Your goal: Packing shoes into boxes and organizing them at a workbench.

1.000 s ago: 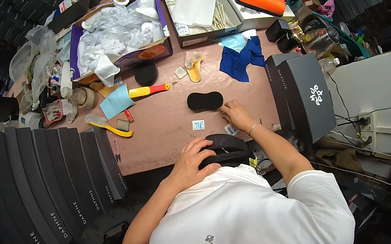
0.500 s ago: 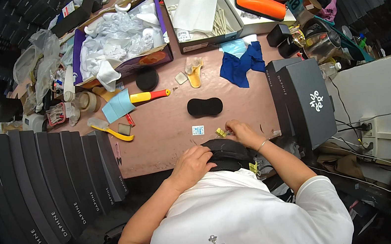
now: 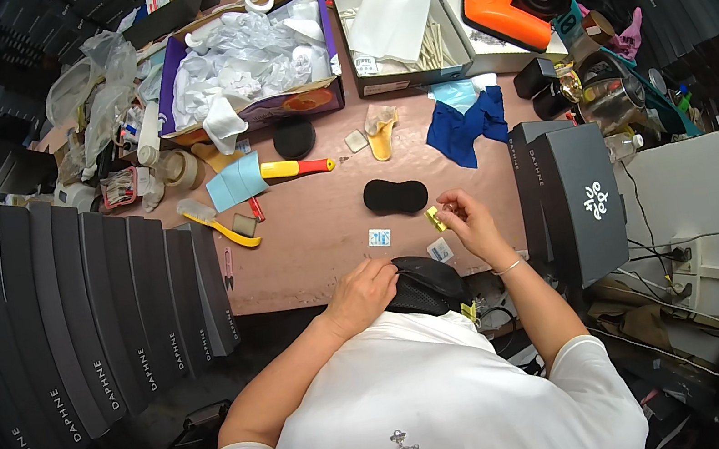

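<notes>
We cannot make out the tiny yellow piece [image 3: 435, 218] pinched in the right hand [image 3: 467, 220], just above the black shoe [image 3: 428, 284]. Our left hand [image 3: 359, 296] hides the shoe's left end, and our shirt covers its lower edge.

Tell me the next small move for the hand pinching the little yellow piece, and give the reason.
Probably bring the small yellow piece in the right hand down toward the black shoe that the left hand steadies at the table edge. The piece is lifted off the table, and the shoe is the only thing both hands are close to.
</notes>
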{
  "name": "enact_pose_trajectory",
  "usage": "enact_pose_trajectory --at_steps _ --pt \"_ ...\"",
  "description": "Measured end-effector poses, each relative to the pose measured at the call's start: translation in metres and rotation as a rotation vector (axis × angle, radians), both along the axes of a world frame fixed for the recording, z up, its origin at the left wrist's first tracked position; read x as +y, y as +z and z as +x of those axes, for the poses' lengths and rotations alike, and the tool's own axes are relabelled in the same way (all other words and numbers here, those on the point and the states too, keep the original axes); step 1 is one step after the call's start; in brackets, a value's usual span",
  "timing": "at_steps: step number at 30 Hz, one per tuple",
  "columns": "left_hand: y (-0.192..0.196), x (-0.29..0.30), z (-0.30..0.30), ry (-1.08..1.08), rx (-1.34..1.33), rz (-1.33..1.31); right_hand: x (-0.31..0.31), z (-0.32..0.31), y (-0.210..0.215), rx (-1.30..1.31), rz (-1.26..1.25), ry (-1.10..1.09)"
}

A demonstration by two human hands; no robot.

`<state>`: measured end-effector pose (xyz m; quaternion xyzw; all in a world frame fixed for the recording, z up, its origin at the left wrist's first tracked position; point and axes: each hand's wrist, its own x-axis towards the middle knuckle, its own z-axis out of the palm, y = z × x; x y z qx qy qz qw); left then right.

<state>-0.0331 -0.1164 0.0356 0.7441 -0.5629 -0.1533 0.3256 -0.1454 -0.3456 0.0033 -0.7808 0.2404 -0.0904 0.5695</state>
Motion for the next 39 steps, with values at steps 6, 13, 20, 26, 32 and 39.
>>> enact_pose_trajectory --at_steps 6,13,20,26,32,39 --pt "0.029 -0.02 0.005 0.063 0.331 -0.091 0.03 0.005 0.072 -0.091 -0.037 0.351" --pt "0.028 -0.015 0.01 0.071 0.332 -0.046 0.043 0.001 0.094 0.009 -0.048 0.228" --pt "0.032 -0.011 0.004 0.034 0.162 -0.06 0.03 -0.022 0.087 0.117 0.096 0.095" --pt "0.01 -0.008 0.006 -0.019 0.22 -0.014 0.057 -0.034 0.1 0.158 -0.009 0.075" --pt "0.01 -0.008 0.001 -0.004 0.188 -0.054 0.078 -0.026 0.096 0.009 -0.363 0.109" --pt "0.016 -0.002 -0.005 -0.005 0.175 -0.048 0.086 -0.032 0.09 0.052 -0.38 0.135"
